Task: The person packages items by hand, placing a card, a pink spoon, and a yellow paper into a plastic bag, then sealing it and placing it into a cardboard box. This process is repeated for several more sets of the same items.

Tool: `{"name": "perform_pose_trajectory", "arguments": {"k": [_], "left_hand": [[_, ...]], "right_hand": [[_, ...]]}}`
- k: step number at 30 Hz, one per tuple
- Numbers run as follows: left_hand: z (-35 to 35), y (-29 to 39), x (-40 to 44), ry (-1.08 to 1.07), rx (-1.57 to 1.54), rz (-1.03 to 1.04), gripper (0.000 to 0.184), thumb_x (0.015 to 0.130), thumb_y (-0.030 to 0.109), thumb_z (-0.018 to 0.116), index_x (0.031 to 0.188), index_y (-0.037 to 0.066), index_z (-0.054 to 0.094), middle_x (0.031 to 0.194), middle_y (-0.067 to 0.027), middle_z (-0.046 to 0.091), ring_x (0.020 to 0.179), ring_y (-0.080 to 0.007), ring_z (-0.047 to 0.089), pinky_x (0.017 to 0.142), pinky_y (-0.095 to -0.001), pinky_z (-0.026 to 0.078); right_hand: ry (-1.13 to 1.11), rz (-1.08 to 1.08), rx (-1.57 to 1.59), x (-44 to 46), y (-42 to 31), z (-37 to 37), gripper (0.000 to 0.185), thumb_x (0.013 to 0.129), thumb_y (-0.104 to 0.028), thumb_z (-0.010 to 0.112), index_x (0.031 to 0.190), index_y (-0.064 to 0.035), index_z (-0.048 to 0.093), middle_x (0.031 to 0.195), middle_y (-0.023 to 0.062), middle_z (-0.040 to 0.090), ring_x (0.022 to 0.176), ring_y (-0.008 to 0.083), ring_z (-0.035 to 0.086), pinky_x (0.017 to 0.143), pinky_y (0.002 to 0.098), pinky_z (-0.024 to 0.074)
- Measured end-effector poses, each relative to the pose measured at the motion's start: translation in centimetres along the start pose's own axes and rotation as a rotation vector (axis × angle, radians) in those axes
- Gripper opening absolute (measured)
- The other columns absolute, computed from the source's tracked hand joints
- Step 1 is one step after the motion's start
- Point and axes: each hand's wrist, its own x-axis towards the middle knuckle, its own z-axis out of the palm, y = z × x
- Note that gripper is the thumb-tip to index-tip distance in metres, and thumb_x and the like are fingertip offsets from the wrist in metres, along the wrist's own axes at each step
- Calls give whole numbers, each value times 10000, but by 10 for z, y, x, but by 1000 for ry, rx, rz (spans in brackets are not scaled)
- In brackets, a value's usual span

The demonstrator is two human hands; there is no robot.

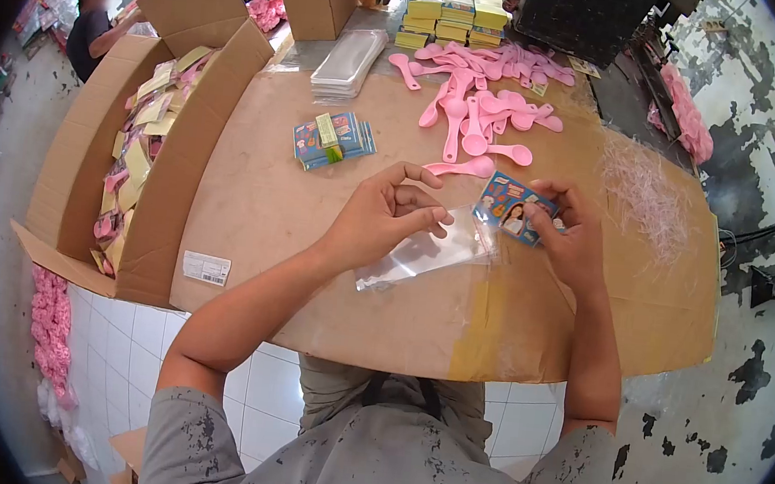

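My right hand (571,230) grips a blue printed card (507,205) by its right edge, thumb on its face. Left of it, my left hand (394,213) is raised with thumb and fingers curled but apart, nothing visibly held. Beneath both hands a clear plastic bag (415,262) lies on the cardboard table top (294,242); its upper right end reaches under the card. Just above the bag lies a pink spoon (462,167). A small bundle of blue cards (334,140) with a yellow-green strip is beyond my left hand.
Pink spoons (475,131) are heaped at the back, before card stacks (456,12). Clear bags (347,63) are stacked left of them. An open carton (193,144) of packed items stands left; a person (92,31) is beyond. Shredded plastic (648,197) lies right.
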Motion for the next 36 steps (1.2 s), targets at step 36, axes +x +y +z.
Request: {"name": "perform_pose_trajectory", "arguments": {"k": [36], "left_hand": [[14,18,-11,-50,82,45,406,1025,85,658,1416,47,551,1007,-38,742,803,-24,631,626,-191,471]], "right_hand": [[-397,-514,-640,72,4,58,359,883,-117,668,1237,-58,686,1252,114,678,1182,269,615,1045,384,448]]}}
